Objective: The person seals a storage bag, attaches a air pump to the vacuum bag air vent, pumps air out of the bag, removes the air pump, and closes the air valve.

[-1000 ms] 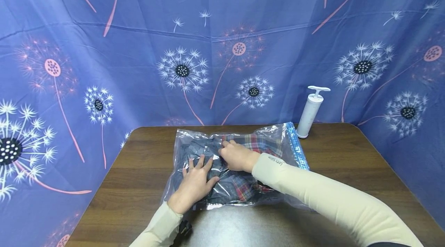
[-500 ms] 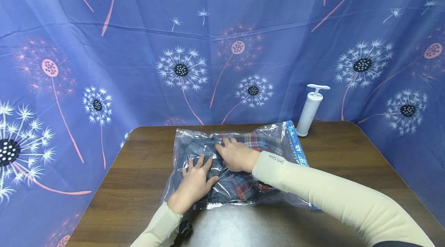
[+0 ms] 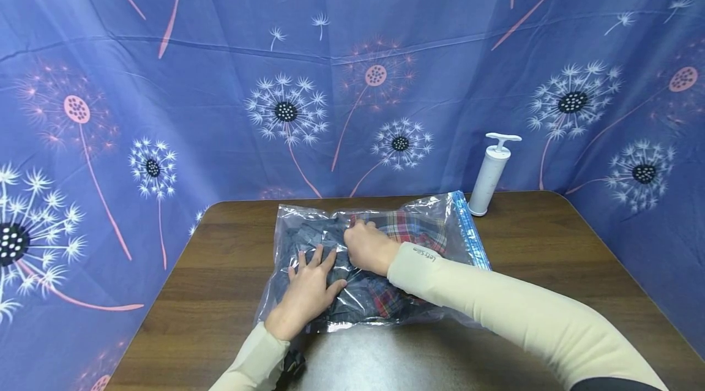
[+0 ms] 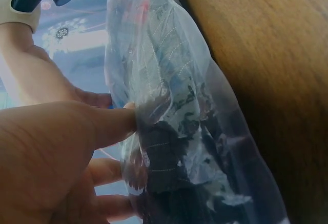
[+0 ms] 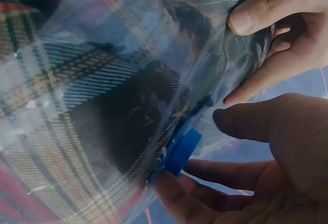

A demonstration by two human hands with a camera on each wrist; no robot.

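Observation:
A clear plastic storage bag (image 3: 286,226) lies flat on the table, with dark clothing (image 3: 330,235) and red plaid cloth (image 3: 407,224) inside. My left hand (image 3: 305,296) rests on its left part, fingers spread. My right hand (image 3: 371,249) is over the bag's middle, fingers curled. In the right wrist view a round blue valve cap (image 5: 183,151) stands out from the plastic. Fingers of my right hand (image 5: 256,162) curl about the cap, one touching its edge, while the thumb appears slightly apart. My hand hides the cap in the head view.
A white hand pump (image 3: 490,180) with a T-handle stands at the back right, beside the bag's blue zip edge (image 3: 470,232). A small dark object (image 3: 292,366) sits by my left wrist. Blue dandelion-print fabric (image 3: 220,103) hangs behind the wooden table (image 3: 204,293).
My right hand's fingers reached out half a second ago and are now curled in, the hand turned slightly. My left hand and the bag have stayed in place.

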